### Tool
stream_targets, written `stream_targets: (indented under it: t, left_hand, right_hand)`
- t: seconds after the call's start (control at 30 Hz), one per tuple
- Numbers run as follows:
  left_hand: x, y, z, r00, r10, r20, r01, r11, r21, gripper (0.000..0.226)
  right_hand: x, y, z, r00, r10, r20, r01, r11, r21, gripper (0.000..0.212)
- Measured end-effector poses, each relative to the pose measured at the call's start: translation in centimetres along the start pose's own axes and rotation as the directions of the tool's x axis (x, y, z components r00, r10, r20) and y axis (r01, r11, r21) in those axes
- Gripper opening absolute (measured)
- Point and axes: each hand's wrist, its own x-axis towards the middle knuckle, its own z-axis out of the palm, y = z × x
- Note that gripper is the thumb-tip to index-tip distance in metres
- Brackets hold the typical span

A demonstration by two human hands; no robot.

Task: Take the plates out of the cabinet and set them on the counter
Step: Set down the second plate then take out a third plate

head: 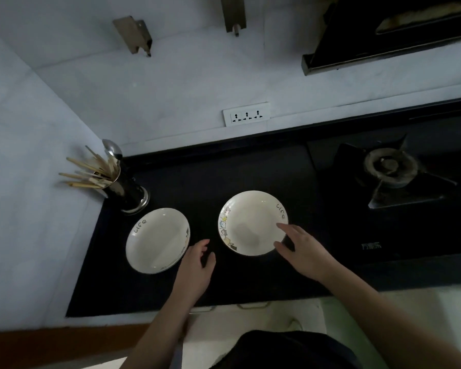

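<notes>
Two white plates with small drawings and the word "Life" on their rims lie flat on the black counter (224, 179). The left plate (156, 241) sits near the utensil holder. The right plate (250, 221) sits in the middle of the counter. My left hand (196, 265) hovers between the two plates, just right of the left plate's rim, fingers loosely curled and holding nothing. My right hand (304, 251) is at the right plate's near-right rim, fingers spread, thumb and forefinger touching or just off the edge.
A metal utensil holder (120, 182) with chopsticks and a spoon stands at the counter's back left corner. A gas burner (391, 169) lies on the right. A wall socket (246, 114) is behind, with a range hood (383, 35) above. White cabinet fronts (250, 320) run below the counter edge.
</notes>
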Motion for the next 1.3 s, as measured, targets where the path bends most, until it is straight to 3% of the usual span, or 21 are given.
stream_targets:
  t: [0.13, 0.23, 0.33, 0.53, 0.73, 1.0, 1.3]
  left_hand:
    - [-1.1, -1.0, -1.0, 0.983, 0.183, -0.026, -0.176, 0.970, 0.168, 0.049]
    - [-2.4, -2.5, -2.1, 0.943, 0.332, 0.007, -0.304, 0.854, 0.422, 0.054]
    - [-4.1, -4.4, -4.0, 0.908, 0.415, 0.057, -0.379, 0.755, 0.535, 0.056]
    - [-7.5, -6.1, -6.5, 0.844, 0.509, 0.168, -0.510, 0.665, 0.545, 0.059]
    - [-10.9, -3.4, -3.5, 0.692, 0.661, 0.289, -0.703, 0.528, 0.477, 0.062]
    - [-17.1, 4.2, 3.7, 0.445, 0.749, 0.491, -0.883, 0.278, 0.378, 0.066]
    - [-29.4, 12.1, 15.2, 0.153, 0.729, 0.668, -0.977, 0.011, 0.213, 0.067]
  right_hand:
    - [-3.2, -1.4, 0.7, 0.996, -0.084, 0.009, 0.084, 0.996, 0.006, 0.059]
    - [-5.8, -2.9, 1.6, 0.996, -0.080, -0.046, 0.077, 0.995, -0.062, 0.059]
    - [-8.4, -4.4, 3.1, 0.988, -0.093, -0.121, 0.074, 0.985, -0.153, 0.060]
    - [-15.7, -6.3, 7.0, 0.970, -0.031, -0.239, -0.059, 0.931, -0.361, 0.058]
    - [-24.2, -5.3, 7.4, 0.923, 0.106, -0.371, -0.262, 0.877, -0.402, 0.057]
    - [-36.8, -0.2, 5.2, 0.758, 0.291, -0.583, -0.502, 0.832, -0.237, 0.053]
    - [-53.0, 6.7, 5.1, 0.501, 0.516, -0.695, -0.720, 0.694, -0.004, 0.055]
